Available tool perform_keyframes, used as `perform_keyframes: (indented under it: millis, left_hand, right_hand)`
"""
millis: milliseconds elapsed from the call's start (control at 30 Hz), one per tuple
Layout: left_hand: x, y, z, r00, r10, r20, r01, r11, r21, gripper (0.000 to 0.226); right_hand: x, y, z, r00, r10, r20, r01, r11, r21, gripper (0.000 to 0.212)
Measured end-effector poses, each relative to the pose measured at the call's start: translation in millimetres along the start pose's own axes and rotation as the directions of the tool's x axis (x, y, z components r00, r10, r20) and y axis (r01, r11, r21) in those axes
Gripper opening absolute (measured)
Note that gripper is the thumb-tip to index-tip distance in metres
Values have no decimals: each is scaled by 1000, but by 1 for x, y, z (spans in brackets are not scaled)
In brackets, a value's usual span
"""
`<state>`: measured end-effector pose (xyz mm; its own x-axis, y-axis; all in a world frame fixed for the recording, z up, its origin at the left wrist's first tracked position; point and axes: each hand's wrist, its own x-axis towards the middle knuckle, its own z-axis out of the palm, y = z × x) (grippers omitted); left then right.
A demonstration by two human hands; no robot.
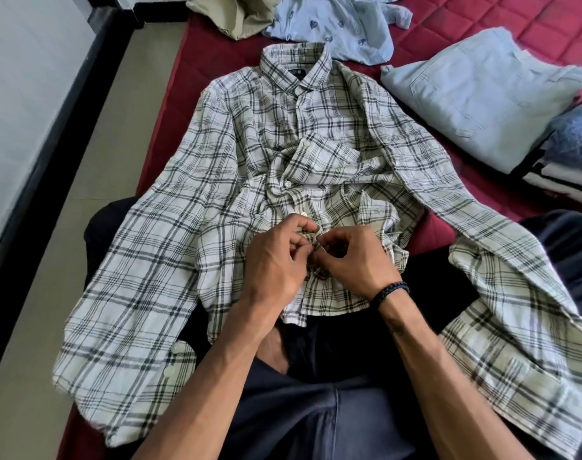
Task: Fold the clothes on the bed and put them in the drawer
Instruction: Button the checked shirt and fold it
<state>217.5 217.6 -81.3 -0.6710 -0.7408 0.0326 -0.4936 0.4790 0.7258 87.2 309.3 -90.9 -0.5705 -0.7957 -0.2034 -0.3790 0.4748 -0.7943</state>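
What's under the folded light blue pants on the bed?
The folded light blue pants lie on the red quilted bed cover. Their near right corner rests on a pile of other clothes. Anything else beneath is covered.
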Motion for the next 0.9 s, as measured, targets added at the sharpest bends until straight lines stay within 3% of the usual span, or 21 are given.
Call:
perform_keyframes:
  millis: [167,333,400,533,700,900]
  left_hand:
    - [2,1,-3,1000,-14,25,16,995,-98,30]
    - [5,0,-4,998,-48,36,54,981,-184,33]
    - [5,-2,-4,999,-21,35,27,987,-157,40]
    - [4,-7,-3,987,89,131,-97,994,55,60]
    - [8,-8,-5,989,101,103,-116,981,153,40]
    - [10,-8,-9,997,46,62,-54,989,135,23]
  right_hand:
    - [-1,-1,6,1000,-10,-28,10,1000,0,5]
    - [-1,-3,7,997,66,-42,-62,995,82,11]
    - [-1,-4,8,997,59,-52,-55,996,75,11]
    - [-6,-8,10,998,4,-69,-4,1000,-2,9]
    - [-7,-12,10,991,-97,-94,92,994,-55,13]
    - [-7,-10,8,988,-121,-99,118,992,-43,11]
